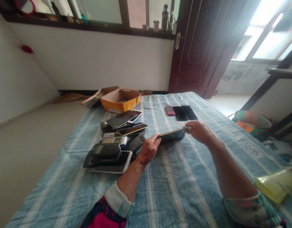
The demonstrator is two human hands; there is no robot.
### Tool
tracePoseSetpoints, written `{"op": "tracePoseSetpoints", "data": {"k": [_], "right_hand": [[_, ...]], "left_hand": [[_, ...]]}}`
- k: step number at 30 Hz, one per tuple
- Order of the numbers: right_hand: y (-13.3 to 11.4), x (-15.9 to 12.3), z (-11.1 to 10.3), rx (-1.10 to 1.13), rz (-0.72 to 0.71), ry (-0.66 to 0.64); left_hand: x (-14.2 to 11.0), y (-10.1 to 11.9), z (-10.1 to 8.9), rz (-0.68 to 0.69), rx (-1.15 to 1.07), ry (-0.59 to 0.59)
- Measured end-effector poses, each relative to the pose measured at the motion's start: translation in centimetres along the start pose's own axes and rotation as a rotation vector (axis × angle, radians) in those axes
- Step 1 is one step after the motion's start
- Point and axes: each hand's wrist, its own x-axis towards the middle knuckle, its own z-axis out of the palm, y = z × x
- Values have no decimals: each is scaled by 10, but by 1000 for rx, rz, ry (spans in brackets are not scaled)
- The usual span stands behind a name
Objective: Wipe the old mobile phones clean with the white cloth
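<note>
Your left cuff [119, 199] and right cuff [253, 210] are lying nearest, pushed up so that both forearms are showing bare. Your left forearm is angling up and inward, and your left hand [149, 148] is pinching one end of a dark phone [173, 137], its thumb along the upper edge. Your right forearm is slanting inward from the right, and your right hand [197, 130] is closing its fingertips on a whitish cloth [184, 126] against the phone's other end. You are holding that one phone tilted, nearly edge-on, over the middle of the worktop [160, 193].

Beyond it, three handsets are lying side by side: one pink phone [170, 110] and two black phones [186, 113]. Left of your left hand, a heap of phones [112, 150] is overlapping too much for an exact count; one silver keypad phone [116, 139] is showing among them. One open orange box [122, 106] is standing behind the heap.

Striped blue-and-white fabric [148, 104] is covering the worktop, and one translucent yellow item [276, 185] is resting near its right edge. A pale wall [100, 60] and a dark red door [195, 47] are rising behind.
</note>
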Motion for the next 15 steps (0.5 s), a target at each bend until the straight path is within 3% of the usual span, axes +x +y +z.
{"op": "tracePoseSetpoints", "data": {"k": [6,15], "right_hand": [[6,1,2,188,8,29],[10,2,6,449,142,59]], "left_hand": [[0,0,0,-5,-8,11],[0,2,0,-13,4,9]]}}
